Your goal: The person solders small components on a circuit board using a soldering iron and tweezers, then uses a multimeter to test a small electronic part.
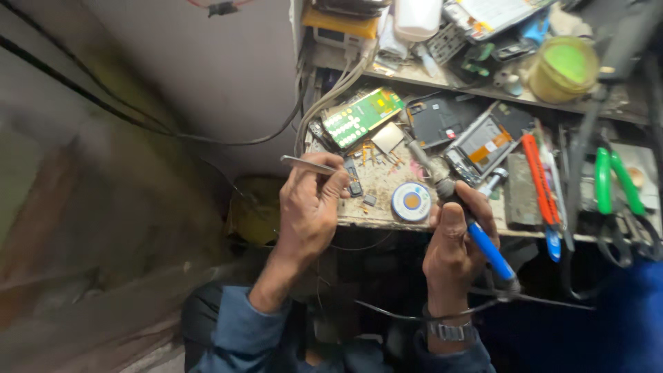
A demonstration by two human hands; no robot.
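Note:
My left hand grips metal tweezers at the front left of a cluttered wooden bench; their tips point right, close to a small dark component lying on the bench. My right hand holds a soldering iron with a blue handle. The iron's metal shaft and tip point up and left, over the bench surface. A small round tin with an orange centre sits between my two hands. A green circuit board lies farther back.
Opened phones and phone parts lie at the back. A red-handled tool and green-handled pliers rest at the right. A green-lidded jar stands on the upper shelf. Cables run down the wall at the left.

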